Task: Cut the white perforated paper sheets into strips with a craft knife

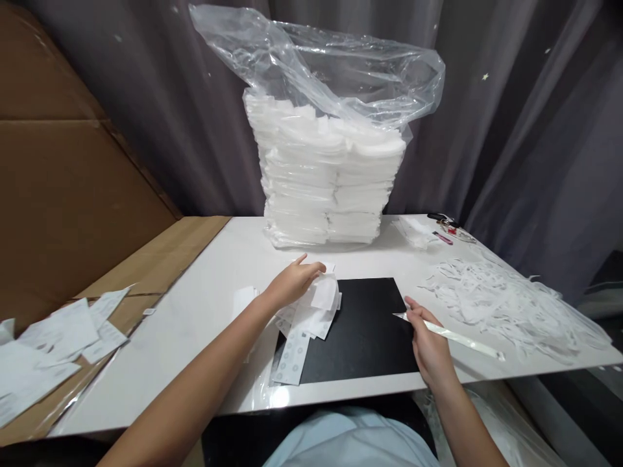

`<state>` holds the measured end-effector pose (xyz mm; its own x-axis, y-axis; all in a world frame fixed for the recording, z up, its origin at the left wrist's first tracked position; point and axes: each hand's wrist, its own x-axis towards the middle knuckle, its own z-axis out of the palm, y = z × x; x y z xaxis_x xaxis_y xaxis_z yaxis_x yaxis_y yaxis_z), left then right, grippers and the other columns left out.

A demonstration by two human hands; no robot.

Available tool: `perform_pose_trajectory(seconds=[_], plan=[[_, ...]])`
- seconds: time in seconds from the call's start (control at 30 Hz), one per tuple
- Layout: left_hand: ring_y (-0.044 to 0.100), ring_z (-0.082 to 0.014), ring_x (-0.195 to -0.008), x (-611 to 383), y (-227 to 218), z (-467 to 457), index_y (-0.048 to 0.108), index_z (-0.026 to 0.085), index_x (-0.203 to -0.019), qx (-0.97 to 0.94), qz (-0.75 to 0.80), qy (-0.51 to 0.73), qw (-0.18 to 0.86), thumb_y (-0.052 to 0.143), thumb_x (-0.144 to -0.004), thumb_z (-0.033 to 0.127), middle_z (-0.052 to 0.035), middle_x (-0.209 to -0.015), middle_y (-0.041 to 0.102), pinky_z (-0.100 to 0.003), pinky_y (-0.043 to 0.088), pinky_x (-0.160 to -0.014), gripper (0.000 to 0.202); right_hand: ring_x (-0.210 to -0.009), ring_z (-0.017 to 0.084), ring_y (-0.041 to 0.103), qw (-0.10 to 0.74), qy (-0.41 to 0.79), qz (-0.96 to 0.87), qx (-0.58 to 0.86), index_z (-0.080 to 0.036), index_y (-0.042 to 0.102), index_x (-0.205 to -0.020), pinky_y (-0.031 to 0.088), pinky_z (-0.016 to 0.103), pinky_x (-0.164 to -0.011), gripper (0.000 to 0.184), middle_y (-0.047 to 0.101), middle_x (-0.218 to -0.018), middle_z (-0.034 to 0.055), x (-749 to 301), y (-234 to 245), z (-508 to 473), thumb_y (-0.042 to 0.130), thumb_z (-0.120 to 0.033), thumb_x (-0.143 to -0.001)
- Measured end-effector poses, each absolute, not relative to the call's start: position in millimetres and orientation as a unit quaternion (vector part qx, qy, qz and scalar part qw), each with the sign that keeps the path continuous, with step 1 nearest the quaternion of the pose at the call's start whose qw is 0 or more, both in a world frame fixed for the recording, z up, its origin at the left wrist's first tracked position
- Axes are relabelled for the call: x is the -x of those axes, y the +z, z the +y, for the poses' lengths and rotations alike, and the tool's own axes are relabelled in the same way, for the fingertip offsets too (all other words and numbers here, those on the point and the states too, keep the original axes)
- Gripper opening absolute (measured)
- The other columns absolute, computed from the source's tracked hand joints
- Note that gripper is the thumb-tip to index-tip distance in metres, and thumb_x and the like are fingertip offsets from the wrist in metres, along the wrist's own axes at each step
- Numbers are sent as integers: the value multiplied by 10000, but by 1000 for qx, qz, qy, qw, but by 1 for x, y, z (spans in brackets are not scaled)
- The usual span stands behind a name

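Observation:
My left hand (302, 280) is closed on thin white sheets (322, 299), held over the left part of a black mat (363, 337). Beneath them a pale strip printed with round marks (291, 357) lies across the mat's left edge. At the mat's right edge, my right hand (432, 337) grips a slim, pale-handled craft knife (460, 338). Its pointed tip faces left over the mat, apart from the sheets. What the left fingertips pinch is partly hidden by the hand. A small stack of white pieces (244, 298) lies left of the mat, partly behind my left forearm.
A clear plastic bag (331, 175) full of stacked white sheets stands at the back of the white table (195, 311). Tangled white strips (506, 305) cover the right side. Cardboard (189, 240) on the left bears loose printed pieces (63, 337). Small tools (444, 238) lie back right.

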<state>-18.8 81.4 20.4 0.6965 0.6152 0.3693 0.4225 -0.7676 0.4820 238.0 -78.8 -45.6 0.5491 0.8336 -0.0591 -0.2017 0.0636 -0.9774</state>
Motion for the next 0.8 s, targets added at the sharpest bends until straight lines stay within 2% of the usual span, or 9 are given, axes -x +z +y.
perform_pose_trajectory(seconds=[0.07,0.13,0.23,0.33,0.6,0.8], plan=[[628,-206,-1043,19,25,78,554,207,-911,-887,282,307,202,409,-902,221,-54,-1064,686,-516,236,-1111,146,-1298,304,423,652,330,-309,609,-207,526,-578,277,443,-1080,262,565,-1339,87,-240,-51,-78,638,-397,-719],[581,-225,-1139,15,29,72,511,202,-916,-865,271,356,230,414,-906,235,-90,-1131,657,-483,320,-1070,102,-1295,305,426,640,309,-337,617,-207,533,-584,260,444,-1087,257,558,-1341,94,-241,-54,-79,623,-395,-733],[640,-211,-1004,4,32,61,443,206,-947,-825,246,422,284,447,-916,285,-93,-1009,669,-389,488,-881,85,-1271,307,450,636,298,-355,617,-208,542,-588,278,445,-1071,255,571,-1318,100,-242,-55,-81,620,-397,-742],[664,-195,-871,-10,37,48,424,208,-966,-795,214,459,333,543,-888,361,-70,-930,664,-334,522,-760,209,-1272,292,445,626,295,-369,620,-210,551,-604,298,428,-1057,256,560,-1329,87,-241,-57,-82,610,-403,-761],[635,-150,-751,-31,48,29,456,202,-880,-767,169,494,373,605,-873,298,-39,-840,647,-267,502,-645,177,-1243,289,473,625,288,-394,609,-208,555,-620,309,432,-1053,264,580,-1287,99,-241,-60,-83,599,-413,-780],[607,-149,-775,-35,39,26,441,215,-924,-757,195,523,341,612,-858,336,-27,-876,607,-267,483,-660,220,-1248,287,461,620,284,-398,614,-211,553,-629,311,432,-1046,257,566,-1302,102,-242,-59,-83,595,-411,-785]])
